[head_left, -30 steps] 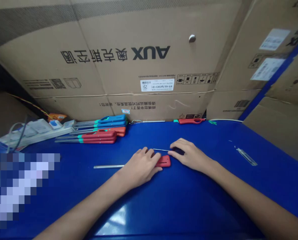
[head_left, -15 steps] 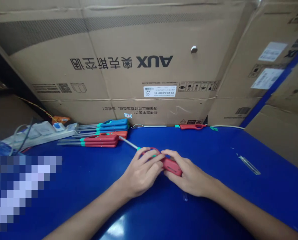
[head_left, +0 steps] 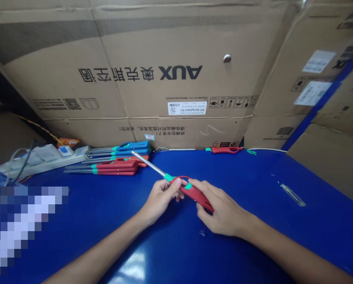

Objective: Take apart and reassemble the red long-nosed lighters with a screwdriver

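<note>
Both my hands hold a red long-neck lighter (head_left: 196, 195) above the blue table, its metal tube pointing up and to the left. My left hand (head_left: 161, 199) pinches the front of the red body near the green collar, thumb on top. Around the rear of the handle, my right hand (head_left: 224, 209) is closed, its fingers on both sides. A green trigger piece (head_left: 188, 185) shows between the hands. Behind the tube's tip lie stacked lighters: red ones (head_left: 117, 167), an orange one (head_left: 142, 161) and blue ones (head_left: 135, 146).
Cardboard (head_left: 141, 51) walls the back of the blue table (head_left: 247, 260). Another red lighter (head_left: 226, 150) lies against it. A clear plastic piece (head_left: 293, 195) is at the right, a smaller one (head_left: 203, 232) below my hands. A power strip (head_left: 52, 157) with cables stands at the left.
My left hand has shifted its grip from over the lighter's middle to its front, uncovering more of the red body and green trigger. The lighter has turned slightly, its tube now more visible.
</note>
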